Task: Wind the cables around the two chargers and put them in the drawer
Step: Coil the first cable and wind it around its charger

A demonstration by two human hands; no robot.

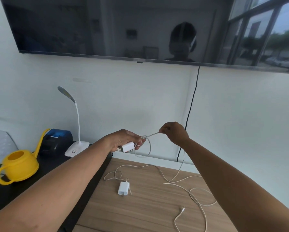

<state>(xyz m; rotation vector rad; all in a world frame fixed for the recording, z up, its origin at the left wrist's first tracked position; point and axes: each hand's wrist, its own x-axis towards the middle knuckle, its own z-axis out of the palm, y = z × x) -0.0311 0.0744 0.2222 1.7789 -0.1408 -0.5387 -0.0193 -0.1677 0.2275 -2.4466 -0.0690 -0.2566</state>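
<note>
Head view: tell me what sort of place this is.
Probably a room in a home: a wall-mounted television hangs above a wooden table, with a white desk lamp and a yellow watering can on a dark surface beside it.

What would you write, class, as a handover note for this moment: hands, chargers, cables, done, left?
Left hand grips the first charger; right hand pinches the first cable taut, one loop hanging.
The second charger lies on the wooden table, the second cable loose beside it.
Done: first winding barely begun.
Left: finish it, wind the other, put both in the drawer, not in view.
</note>
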